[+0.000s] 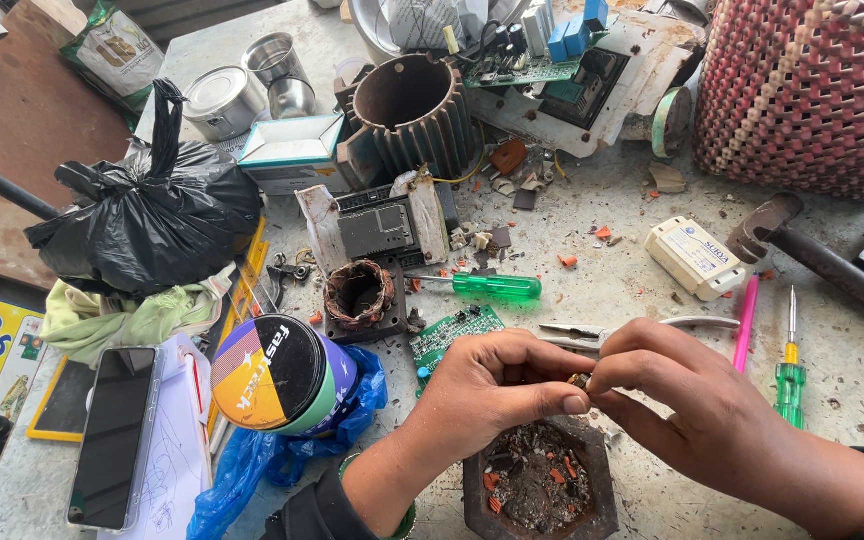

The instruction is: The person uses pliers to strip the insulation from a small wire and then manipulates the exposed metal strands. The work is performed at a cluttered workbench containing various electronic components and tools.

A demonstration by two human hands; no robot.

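Hands meet above debris tray (602, 470): left hand (497, 385), right hand (677, 390) pinching small part (579, 380); bare bench right.

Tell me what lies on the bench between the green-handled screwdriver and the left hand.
In the head view, a small green circuit board lies between the green-handled screwdriver and the left hand; the hand's knuckles partly cover its near edge.

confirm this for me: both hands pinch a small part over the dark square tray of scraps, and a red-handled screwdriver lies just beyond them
Not quite: the head view shows the translucent plastic screwdriver handle is green, not red. The rest holds: left hand and right hand pinch a small part over the dark square tray.
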